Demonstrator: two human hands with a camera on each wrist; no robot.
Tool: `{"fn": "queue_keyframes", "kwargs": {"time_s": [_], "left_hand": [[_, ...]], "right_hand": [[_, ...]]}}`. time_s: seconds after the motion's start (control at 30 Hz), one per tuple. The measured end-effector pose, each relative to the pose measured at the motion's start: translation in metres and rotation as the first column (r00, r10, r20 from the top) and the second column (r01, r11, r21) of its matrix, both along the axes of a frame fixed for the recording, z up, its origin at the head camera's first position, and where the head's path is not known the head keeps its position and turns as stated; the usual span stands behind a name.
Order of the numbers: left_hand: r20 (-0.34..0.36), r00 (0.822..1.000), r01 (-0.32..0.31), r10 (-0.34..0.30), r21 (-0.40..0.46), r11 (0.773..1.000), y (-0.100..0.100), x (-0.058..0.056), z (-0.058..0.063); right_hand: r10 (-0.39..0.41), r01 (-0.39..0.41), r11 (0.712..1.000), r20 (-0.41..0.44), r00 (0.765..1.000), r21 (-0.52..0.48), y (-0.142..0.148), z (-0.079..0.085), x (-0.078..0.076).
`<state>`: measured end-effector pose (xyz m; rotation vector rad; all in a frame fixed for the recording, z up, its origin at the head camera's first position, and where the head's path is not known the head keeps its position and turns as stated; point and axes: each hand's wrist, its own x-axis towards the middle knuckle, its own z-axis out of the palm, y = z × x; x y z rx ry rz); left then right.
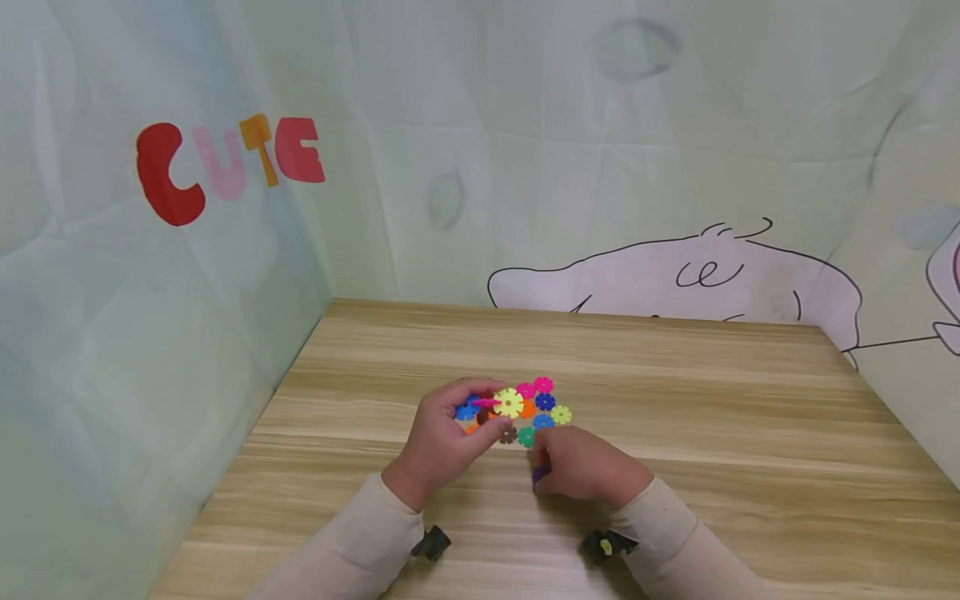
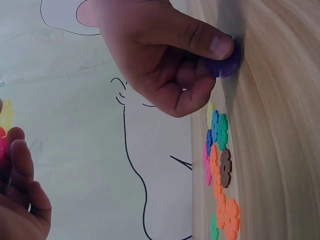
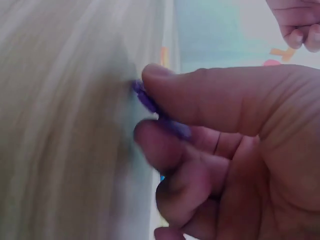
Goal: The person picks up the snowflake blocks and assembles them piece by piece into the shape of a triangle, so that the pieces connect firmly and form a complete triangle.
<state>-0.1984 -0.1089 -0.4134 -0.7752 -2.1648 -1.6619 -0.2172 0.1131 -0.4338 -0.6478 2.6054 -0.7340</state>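
Observation:
My left hand (image 1: 442, 432) is raised over the table and holds a yellow notched snowflake disc (image 1: 508, 403) with a pink disc (image 1: 486, 403) joined to it edge-on. A blue disc (image 1: 467, 408) shows behind those fingers; whether it is joined on, I cannot tell. Low over the tabletop, my right hand (image 1: 588, 465) pinches a purple snowflake disc (image 2: 225, 62) between thumb and curled forefinger. In the right wrist view this purple disc (image 3: 147, 100) is tilted and partly hidden by the fingers. Just beyond the right hand lie a green disc (image 1: 527, 437) and a light blue disc (image 1: 543, 422).
More loose discs lie flat on the wooden table (image 1: 675, 375): a brown one (image 1: 508, 435), a dark blue one (image 1: 545, 402), a lime one (image 1: 561, 414), pink ones (image 1: 543, 384) and several orange ones (image 2: 230, 217). Printed cloth walls (image 1: 420, 150) stand at the back and sides.

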Motion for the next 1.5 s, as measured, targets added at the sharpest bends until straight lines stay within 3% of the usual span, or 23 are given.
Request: {"fn": "queue_keyframes", "kwargs": {"time_s": [0.13, 0.2, 0.3, 0.4, 0.47, 0.53, 0.83, 1.03, 1.5], "left_hand": [[0.014, 1.000, 0.015, -0.015, 0.024, 1.000, 0.000, 0.000, 0.001], [0.021, 0.999, 0.031, -0.032, 0.043, 0.999, 0.000, -0.001, 0.002], [0.028, 0.998, 0.053, -0.055, 0.063, 0.997, 0.000, -0.002, 0.002], [0.032, 0.997, 0.073, -0.076, 0.076, 0.994, 0.000, -0.003, 0.000], [0.034, 0.996, 0.082, -0.085, 0.082, 0.993, 0.000, -0.004, -0.001], [0.033, 0.996, 0.084, -0.087, 0.086, 0.993, 0.000, -0.004, -0.002], [0.024, 0.998, 0.064, -0.066, 0.083, 0.994, -0.001, -0.004, 0.000], [0.021, 0.998, 0.062, -0.064, 0.078, 0.995, 0.000, -0.003, 0.000], [0.066, 0.993, 0.097, -0.103, 0.076, 0.992, 0.000, -0.001, 0.000]], "right_hand": [[-0.054, 0.053, 0.986, -0.005, 0.999, -0.159, 0.001, 0.007, -0.003], [-0.119, 0.120, 0.949, 0.019, 0.993, -0.293, 0.001, 0.013, -0.005], [-0.206, 0.214, 0.831, 0.074, 0.976, -0.513, 0.003, 0.023, -0.003], [-0.238, 0.237, 0.702, 0.093, 0.967, -0.672, 0.004, 0.032, 0.000], [-0.232, 0.206, 0.653, 0.067, 0.971, -0.729, 0.005, 0.036, 0.004], [-0.220, 0.170, 0.629, 0.037, 0.975, -0.759, 0.006, 0.038, 0.007], [-0.167, 0.001, 0.599, -0.124, 0.978, -0.801, 0.004, 0.040, 0.015], [-0.170, -0.006, 0.585, -0.130, 0.977, -0.811, 0.003, 0.038, 0.015], [-0.193, -0.011, 0.591, -0.155, 0.969, -0.806, 0.002, 0.039, 0.019]]}}
